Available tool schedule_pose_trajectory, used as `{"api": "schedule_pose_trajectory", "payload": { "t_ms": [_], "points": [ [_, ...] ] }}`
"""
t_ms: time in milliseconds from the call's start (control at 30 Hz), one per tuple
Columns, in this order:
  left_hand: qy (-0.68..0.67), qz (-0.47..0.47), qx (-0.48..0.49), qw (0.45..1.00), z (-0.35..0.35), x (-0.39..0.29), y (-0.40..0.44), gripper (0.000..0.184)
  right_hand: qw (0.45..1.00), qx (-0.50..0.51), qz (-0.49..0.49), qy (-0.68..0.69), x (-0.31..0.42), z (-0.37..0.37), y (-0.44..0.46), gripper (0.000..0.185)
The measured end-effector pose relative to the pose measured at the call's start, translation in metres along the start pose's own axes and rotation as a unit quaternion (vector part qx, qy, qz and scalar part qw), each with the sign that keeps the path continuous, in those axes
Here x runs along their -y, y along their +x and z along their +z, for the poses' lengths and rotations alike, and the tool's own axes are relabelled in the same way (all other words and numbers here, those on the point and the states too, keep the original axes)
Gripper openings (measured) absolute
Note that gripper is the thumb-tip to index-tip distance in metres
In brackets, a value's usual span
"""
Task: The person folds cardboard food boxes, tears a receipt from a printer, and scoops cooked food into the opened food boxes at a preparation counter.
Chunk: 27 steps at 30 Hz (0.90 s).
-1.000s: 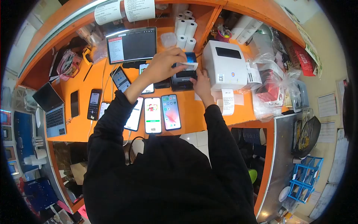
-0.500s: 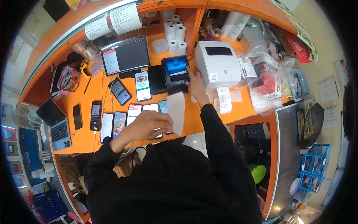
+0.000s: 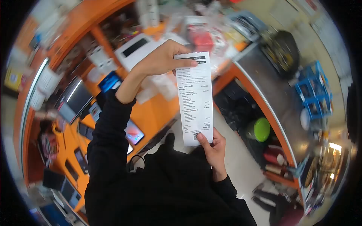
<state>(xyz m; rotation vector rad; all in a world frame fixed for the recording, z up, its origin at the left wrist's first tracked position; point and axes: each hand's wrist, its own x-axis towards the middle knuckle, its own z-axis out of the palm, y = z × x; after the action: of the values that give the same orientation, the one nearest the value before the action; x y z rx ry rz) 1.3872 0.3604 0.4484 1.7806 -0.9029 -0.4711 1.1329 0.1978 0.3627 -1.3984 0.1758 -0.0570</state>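
Receipt (image 3: 195, 99) is held up beside the orange desk (image 3: 160, 107); we judge it light, limp and easily torn, best gripped at its ends, where our left hand (image 3: 162, 58) pinches the top and our right hand (image 3: 216, 150) the bottom.

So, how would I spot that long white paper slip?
Start at the orange desk. Overlapping its edge in view is the paper slip, its top in the bare left hand, its bottom in the right hand. It alone is held, with a QR code near its lower end.
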Motion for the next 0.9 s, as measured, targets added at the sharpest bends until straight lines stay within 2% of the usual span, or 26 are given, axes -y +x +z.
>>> {"api": "schedule_pose_trajectory", "payload": {
  "t_ms": [100, 200, 433, 600, 667, 767, 867, 900],
  "points": [
    [-0.029, 0.043, 0.091, 0.994, 0.075, -0.026, 0.077, 0.029, 0.993, -0.103, 0.007, 0.049, 0.013, -0.056, -0.031, 0.029],
    [-0.057, 0.08, 0.185, 0.978, 0.164, -0.061, 0.148, 0.03, 0.978, -0.196, 0.005, 0.072, 0.022, -0.124, -0.064, 0.024],
    [-0.08, 0.102, 0.334, 0.934, 0.383, -0.137, 0.271, 0.03, 0.925, -0.365, -0.052, 0.096, 0.034, -0.27, -0.139, 0.024],
    [-0.076, 0.139, 0.365, 0.917, 0.47, -0.152, 0.333, 0.026, 0.878, -0.453, -0.092, 0.125, 0.031, -0.342, -0.147, 0.025],
    [-0.084, 0.136, 0.369, 0.916, 0.498, -0.14, 0.366, 0.023, 0.845, -0.511, -0.111, 0.114, 0.022, -0.376, -0.136, 0.033],
    [-0.118, 0.156, 0.349, 0.916, 0.542, -0.093, 0.421, 0.021, 0.806, -0.557, -0.119, 0.16, -0.006, -0.43, -0.103, 0.038],
    [-0.063, 0.085, 0.325, 0.94, 0.578, -0.023, 0.485, 0.022, 0.79, -0.562, -0.096, 0.224, -0.042, -0.493, -0.056, 0.035],
    [-0.019, 0.115, 0.23, 0.966, 0.586, -0.008, 0.502, 0.027, 0.788, -0.56, -0.087, 0.242, -0.053, -0.516, -0.036, 0.034]
  ]
}}
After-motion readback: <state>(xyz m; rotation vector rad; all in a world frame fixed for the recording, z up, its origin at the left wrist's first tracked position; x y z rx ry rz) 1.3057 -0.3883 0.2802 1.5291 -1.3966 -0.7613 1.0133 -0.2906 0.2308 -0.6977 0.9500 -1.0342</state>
